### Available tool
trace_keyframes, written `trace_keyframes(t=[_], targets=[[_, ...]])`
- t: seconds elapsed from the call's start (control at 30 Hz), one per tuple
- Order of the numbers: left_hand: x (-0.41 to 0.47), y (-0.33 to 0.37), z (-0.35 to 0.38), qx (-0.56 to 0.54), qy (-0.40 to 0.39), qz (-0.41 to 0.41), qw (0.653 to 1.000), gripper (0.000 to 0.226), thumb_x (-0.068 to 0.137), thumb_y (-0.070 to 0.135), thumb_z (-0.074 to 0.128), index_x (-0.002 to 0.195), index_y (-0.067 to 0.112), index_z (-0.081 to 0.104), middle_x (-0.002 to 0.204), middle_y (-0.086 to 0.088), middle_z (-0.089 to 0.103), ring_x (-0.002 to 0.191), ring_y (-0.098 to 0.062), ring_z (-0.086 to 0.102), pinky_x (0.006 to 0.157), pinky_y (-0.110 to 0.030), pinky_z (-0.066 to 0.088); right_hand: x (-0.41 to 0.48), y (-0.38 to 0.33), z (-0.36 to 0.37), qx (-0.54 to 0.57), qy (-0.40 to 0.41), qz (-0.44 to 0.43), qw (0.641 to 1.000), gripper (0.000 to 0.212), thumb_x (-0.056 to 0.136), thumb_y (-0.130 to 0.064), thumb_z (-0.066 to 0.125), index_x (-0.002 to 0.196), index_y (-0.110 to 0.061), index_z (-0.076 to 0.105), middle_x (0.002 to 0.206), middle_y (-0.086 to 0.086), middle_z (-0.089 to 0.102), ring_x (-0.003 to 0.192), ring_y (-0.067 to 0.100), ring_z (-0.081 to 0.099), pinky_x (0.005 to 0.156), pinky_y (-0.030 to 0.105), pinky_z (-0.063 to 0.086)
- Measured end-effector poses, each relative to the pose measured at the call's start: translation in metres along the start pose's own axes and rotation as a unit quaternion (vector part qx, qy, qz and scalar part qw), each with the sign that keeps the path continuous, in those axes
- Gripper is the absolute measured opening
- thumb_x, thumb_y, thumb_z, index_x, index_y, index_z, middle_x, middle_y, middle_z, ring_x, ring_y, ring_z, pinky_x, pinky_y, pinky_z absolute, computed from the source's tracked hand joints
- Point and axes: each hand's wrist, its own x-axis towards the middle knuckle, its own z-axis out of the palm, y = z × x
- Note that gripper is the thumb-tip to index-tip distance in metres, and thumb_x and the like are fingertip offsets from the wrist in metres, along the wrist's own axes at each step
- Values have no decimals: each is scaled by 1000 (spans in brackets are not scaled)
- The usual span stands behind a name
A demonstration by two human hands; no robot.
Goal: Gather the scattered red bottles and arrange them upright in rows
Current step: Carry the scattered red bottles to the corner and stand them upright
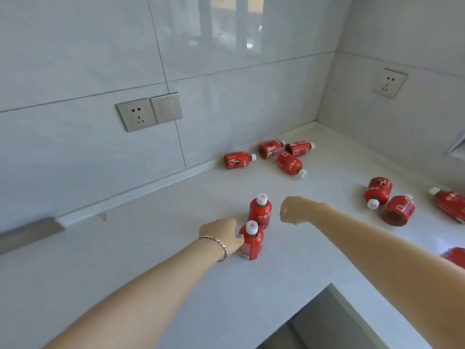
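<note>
Two red bottles with white caps stand upright mid-counter, one behind the other: the near bottle (251, 244) and the far bottle (261, 211). My left hand (221, 235) grips the near bottle's left side. My right hand (295, 210) hovers just right of the far bottle, fingers curled, holding nothing. Several more red bottles lie on their sides: one by the back wall (237, 159), a cluster of three (285, 153) near the corner, and others at the right (380, 191), (397, 210), (450, 205). Part of one more bottle (455, 256) shows behind my right forearm.
The pale counter (151, 248) meets tiled walls at the back and right. Wall sockets (137, 114) (390, 83) sit above it. A dark opening (334, 321) cuts into the counter's near edge at lower right.
</note>
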Motion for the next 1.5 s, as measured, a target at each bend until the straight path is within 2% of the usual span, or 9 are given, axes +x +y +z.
trace_keyframes(t=[0.07, 0.13, 0.33, 0.5, 0.67, 0.83, 1.07, 1.23, 1.5], targets=[[17, 21, 6, -11, 4, -7, 1000, 38, 90, 44, 44, 111, 15, 53, 118, -6, 62, 110, -27, 59, 80, -31, 42, 18, 12, 0, 7, 5, -6, 1000, 35, 92, -18, 47, 119, -3, 63, 119, 12, 64, 111, 28, 61, 93, 32, 50], [35, 40, 11, -20, 10, -23, 999, 38, 89, 45, 47, 111, 15, 52, 117, -4, 61, 111, -27, 59, 81, -31, 41, 33, 21, -2, 6, 4, -18, 1000, 35, 93, -21, 47, 122, -6, 60, 129, 9, 59, 119, 28, 56, 101, 36, 48], [65, 45, 34, 21, -22, -64, 997, 42, 93, 36, 45, 129, 16, 40, 122, -9, 59, 113, -31, 59, 84, -34, 45, 76, 27, -14, -22, 11, -95, 995, 42, 94, -32, 47, 133, -16, 47, 130, 6, 57, 119, 25, 55, 93, 33, 46], [60, 27, 46, -88, 4, -107, 990, 16, 91, 26, 48, 102, 16, 43, 95, -10, 60, 96, -32, 61, 67, -28, 35, 101, 8, -8, -38, -9, -148, 988, 61, 89, -41, 54, 142, -25, 29, 131, 6, 55, 113, 27, 58, 87, 33, 47], [20, -11, 48, -183, 83, -163, 966, 21, 86, 24, 53, 86, 18, 33, 63, 6, 43, 66, -21, 44, 51, -22, 31, 116, -11, 1, -69, 11, -159, 985, 43, 94, -38, 47, 130, -15, 40, 118, 9, 61, 106, 28, 61, 71, 30, 41], [-41, -72, 32, -194, 163, -242, 936, 20, 85, 27, 57, 83, 21, 38, 59, 8, 43, 61, -19, 44, 50, -18, 31, 105, -47, -2, -126, 32, -200, 971, 37, 96, -37, 40, 125, -15, 47, 117, 6, 63, 107, 25, 62, 79, 29, 47], [-134, -179, 7, -193, 205, -386, 878, 32, 84, 24, 58, 68, 30, 31, 59, 4, 45, 62, -23, 46, 51, -26, 32, 53, -179, -14, -125, 41, -318, 939, 40, 92, -42, 45, 125, -21, 49, 118, 3, 63, 108, 23, 62, 85, 30, 50], [-204, -283, -3, -203, 237, -458, 833, 16, 87, 27, 56, 84, 21, 41, 74, -6, 59, 73, -30, 59, 61, -30, 42, 13, -304, -6, -79, 47, -368, 925, 38, 90, -42, 47, 123, -22, 51, 116, 2, 65, 105, 23, 63, 73, 25, 43], [-285, -484, -4, -147, 208, -447, 858, 16, 87, 28, 53, 86, 24, 38, 71, 2, 51, 72, -22, 52, 52, -25, 31, -33, -516, 51, -13, 56, -345, 937, 37, 89, -42, 48, 121, -23, 52, 113, 3, 66, 100, 23, 64, 73, 26, 46]])
